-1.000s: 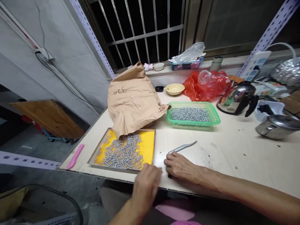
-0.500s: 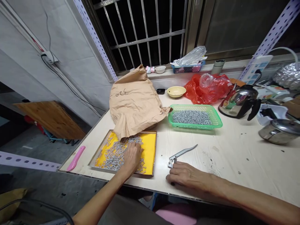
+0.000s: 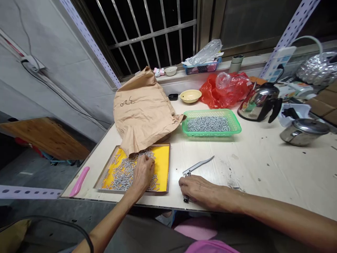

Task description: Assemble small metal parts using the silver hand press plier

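My left hand [image 3: 143,173] reaches into a shallow tray [image 3: 169,168] lined in yellow. Its fingers are curled together at the pile of small, screw-like metal pieces [image 3: 122,175]; what they pinch is hidden. My right hand [image 3: 198,188] lies closed over the near end of a grey hand tool [image 3: 198,164] with a long lever and a small spring. A dark knob of the tool pokes out below the fingers, and the lever points away to the right. A brown paper bag [image 3: 144,112] leans over the tray's far edge, its mouth at the metal pieces.
A green basket [image 3: 212,134] of similar metal pieces stands behind the tool. Further back are a yellow bowl [image 3: 190,96], a red plastic bag [image 3: 226,91], a kettle [image 3: 259,102] and a lidded pot [image 3: 304,133]. A pink-handled item [image 3: 79,181] lies by the table's left edge.
The whole view has shifted slightly. My right hand has slid forward and covers more of the tool's near end. My left hand stays in the tray, its fingers drawn closer together.
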`<state>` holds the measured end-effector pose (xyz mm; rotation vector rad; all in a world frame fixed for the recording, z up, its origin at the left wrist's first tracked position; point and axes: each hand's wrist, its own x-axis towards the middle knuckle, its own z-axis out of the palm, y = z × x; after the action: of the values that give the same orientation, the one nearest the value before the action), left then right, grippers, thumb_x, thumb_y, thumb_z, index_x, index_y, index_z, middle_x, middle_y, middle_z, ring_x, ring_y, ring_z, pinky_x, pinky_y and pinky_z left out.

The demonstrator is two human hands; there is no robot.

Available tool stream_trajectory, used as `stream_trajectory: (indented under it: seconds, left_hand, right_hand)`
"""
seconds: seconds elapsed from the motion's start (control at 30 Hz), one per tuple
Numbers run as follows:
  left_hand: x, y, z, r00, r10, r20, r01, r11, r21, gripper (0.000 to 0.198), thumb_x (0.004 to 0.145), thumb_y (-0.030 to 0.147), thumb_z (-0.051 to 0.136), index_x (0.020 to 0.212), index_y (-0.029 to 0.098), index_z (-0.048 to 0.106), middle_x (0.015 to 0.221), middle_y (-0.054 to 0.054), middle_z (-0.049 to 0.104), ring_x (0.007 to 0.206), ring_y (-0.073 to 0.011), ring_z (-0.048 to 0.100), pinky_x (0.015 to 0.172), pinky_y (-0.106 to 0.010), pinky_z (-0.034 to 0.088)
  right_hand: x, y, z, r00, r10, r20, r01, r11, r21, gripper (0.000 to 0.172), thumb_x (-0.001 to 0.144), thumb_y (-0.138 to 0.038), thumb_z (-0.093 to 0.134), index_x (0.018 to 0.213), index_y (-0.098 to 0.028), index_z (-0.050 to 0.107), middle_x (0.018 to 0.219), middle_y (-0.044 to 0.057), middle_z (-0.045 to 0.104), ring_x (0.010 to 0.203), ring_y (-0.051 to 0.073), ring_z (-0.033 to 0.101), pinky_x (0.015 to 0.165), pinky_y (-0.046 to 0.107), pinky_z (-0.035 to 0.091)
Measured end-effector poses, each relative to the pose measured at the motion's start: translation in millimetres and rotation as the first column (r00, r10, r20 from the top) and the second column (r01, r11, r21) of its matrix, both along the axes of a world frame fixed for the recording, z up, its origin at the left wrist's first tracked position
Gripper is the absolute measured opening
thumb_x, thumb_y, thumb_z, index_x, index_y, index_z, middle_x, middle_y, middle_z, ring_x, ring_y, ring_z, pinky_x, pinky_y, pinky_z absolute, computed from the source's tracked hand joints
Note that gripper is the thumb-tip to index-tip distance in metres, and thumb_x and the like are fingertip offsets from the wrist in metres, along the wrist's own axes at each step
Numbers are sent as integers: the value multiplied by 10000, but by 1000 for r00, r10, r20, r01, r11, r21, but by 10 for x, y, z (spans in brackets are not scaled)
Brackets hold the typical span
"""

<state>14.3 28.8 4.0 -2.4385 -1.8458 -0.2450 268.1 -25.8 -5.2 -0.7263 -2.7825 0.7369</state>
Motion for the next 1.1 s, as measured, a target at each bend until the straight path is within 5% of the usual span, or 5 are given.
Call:
stream_trajectory:
  seconds: [0.2, 0.47, 0.87, 1.1]
  left_hand:
    - [137, -138, 68, 964, -81, 253, 101, 993, -66, 173, 880, 251, 402, 860, 198, 565, 873, -47, 580, 821, -187, 560, 756, -327, 455]
    - [558, -453, 155, 876, -61, 478, 216, 936, -277, 148, 850, 279, 467, 830, 201, 591, 775, -6, 621, 681, -137, 582, 637, -261, 448]
    - [650, -480, 217, 836, 88, 541, 188, 881, -433, 192, 815, 356, 515, 830, 198, 624, 799, -26, 646, 700, -152, 594, 600, -250, 452]
    - [639, -494, 133, 703, 358, 614, 142, 776, -614, 257, 802, 433, 509, 903, 199, 547, 650, 32, 540, 502, -118, 520, 431, -225, 434]
  right_hand:
    - [248, 72, 20, 963, -212, -164, 188, 971, -151, 227, 915, -203, 430, 1133, -169, 479, 1061, 67, 483, 886, 140, 511, 788, 259, 423]
    - [523, -244, -156, 873, -459, 162, 466, 885, -4, 129, 925, -239, 436, 990, -174, 525, 957, 52, 530, 794, 165, 523, 674, 278, 393]
    - [899, -126, -221, 868, -481, 124, 464, 874, 145, 202, 958, -260, 397, 897, -168, 566, 873, 41, 584, 787, 149, 521, 704, 260, 363]
    - [1056, -129, -254, 838, -535, 108, 511, 838, 190, 266, 975, -271, 345, 887, -180, 579, 839, 39, 593, 788, 151, 517, 716, 266, 354]
